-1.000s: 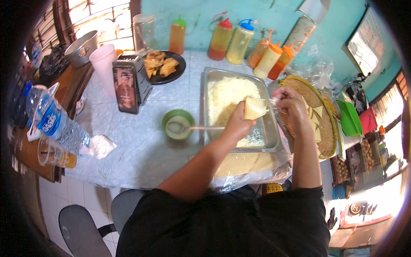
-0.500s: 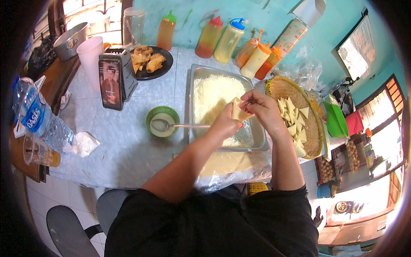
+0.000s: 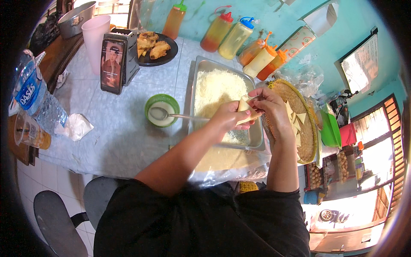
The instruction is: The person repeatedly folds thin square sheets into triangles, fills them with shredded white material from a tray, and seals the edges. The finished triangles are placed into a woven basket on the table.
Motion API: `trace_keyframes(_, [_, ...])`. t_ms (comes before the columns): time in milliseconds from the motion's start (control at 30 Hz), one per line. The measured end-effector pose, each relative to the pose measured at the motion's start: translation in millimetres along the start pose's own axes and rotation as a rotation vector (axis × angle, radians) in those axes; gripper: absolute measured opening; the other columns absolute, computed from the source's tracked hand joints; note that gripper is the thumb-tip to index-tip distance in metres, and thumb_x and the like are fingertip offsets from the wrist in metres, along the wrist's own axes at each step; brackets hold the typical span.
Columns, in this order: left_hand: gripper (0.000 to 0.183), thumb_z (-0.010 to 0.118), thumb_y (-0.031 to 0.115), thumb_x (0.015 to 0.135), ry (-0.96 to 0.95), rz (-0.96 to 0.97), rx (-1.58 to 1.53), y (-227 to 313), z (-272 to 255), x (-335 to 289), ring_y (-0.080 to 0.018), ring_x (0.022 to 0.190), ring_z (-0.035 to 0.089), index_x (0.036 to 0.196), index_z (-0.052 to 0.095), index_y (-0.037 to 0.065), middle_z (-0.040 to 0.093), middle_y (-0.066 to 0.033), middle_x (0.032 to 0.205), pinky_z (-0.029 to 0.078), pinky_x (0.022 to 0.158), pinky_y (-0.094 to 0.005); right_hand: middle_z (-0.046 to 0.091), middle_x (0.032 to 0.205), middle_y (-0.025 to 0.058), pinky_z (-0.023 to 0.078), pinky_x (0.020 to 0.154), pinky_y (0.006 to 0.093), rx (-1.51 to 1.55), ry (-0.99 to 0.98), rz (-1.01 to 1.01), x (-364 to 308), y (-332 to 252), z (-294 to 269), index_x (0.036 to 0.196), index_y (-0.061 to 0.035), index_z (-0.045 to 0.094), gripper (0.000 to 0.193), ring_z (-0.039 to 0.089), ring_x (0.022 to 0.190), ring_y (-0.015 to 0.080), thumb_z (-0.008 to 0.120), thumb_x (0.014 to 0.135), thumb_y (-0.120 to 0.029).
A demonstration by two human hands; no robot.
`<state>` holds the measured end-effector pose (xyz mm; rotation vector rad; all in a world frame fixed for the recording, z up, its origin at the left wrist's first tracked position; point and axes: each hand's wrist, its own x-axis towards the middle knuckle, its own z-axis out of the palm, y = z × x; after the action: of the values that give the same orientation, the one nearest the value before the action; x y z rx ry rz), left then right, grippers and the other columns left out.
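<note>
A pale dough wrapper, folded into a cone-like shape, is held over a metal tray. My left hand grips it from the left side, thumb across its front. My right hand pinches at its right edge, with the fingertips partly hidden. Fine whitish shreds are heaped in the tray below. To the right, folded pale triangles lie in a round woven basket, partly covered by my right hand. A spoon reaches from a green bowl of whitish liquid to behind my left wrist.
Pale sheets in clear plastic lie before the tray. Sauce bottles line the wall. A black plate of fried food, a phone against a dark holder, a pink cup and a water bottle stand to the left.
The view has shifted a little. The wrapper is now tilted and more folded between my hands, and my right hand has come in closer around its edge.
</note>
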<state>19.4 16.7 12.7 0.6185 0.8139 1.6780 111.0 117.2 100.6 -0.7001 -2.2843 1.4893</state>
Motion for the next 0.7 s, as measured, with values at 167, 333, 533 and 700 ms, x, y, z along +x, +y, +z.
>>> trace_keyframes(167, [0.028, 0.051, 0.015, 0.092, 0.031, 0.004, -0.067, -5.2, -2.7, 4.7, -0.0193, 0.094, 0.062, 0.113, 0.053, -0.003, 0.061, -0.0119, 0.104, 0.053, 0.079, -0.0308, 0.059, 0.08, 0.0039, 0.041, 0.071, 0.0232, 0.019, 0.0, 0.01, -0.1, 1.2, 8.0, 0.099, -0.0003, 0.058, 0.024, 0.056, 0.077, 0.0118, 0.05, 0.077, -0.002])
trace_keyframes(333, [0.027, 0.052, 0.013, 0.09, 0.049, 0.031, -0.078, -5.0, -3.6, 5.7, -0.0196, 0.092, 0.063, 0.112, 0.055, -0.002, 0.062, -0.0118, 0.102, 0.053, 0.079, -0.0311, 0.058, 0.083, 0.0047, 0.042, 0.072, 0.0235, 0.053, -0.052, 0.043, 1.3, -4.8, 6.7, 0.101, -0.0003, 0.057, 0.024, 0.056, 0.078, 0.0124, 0.051, 0.078, -0.002])
trace_keyframes(533, [0.026, 0.055, 0.01, 0.086, 0.077, 0.039, -0.116, -4.2, -4.5, 6.5, -0.0202, 0.089, 0.063, 0.109, 0.056, -0.001, 0.063, -0.0119, 0.1, 0.053, 0.077, -0.0314, 0.058, 0.088, 0.0062, 0.043, 0.071, 0.0238, 0.094, -0.037, -0.036, -1.0, -0.4, 13.8, 0.105, 0.0, 0.055, 0.025, 0.056, 0.079, 0.0127, 0.052, 0.08, -0.001])
trace_keyframes(700, [0.025, 0.056, 0.01, 0.085, 0.084, 0.068, -0.091, -6.9, -5.0, 7.3, -0.0181, 0.087, 0.063, 0.108, 0.057, 0.0, 0.063, -0.01, 0.099, 0.052, 0.076, -0.0299, 0.058, 0.084, 0.0049, 0.043, 0.071, 0.0242, 0.065, -0.042, -0.084, -2.7, 2.7, 13.9, 0.105, -0.0005, 0.055, 0.025, 0.056, 0.081, 0.0122, 0.052, 0.081, -0.003])
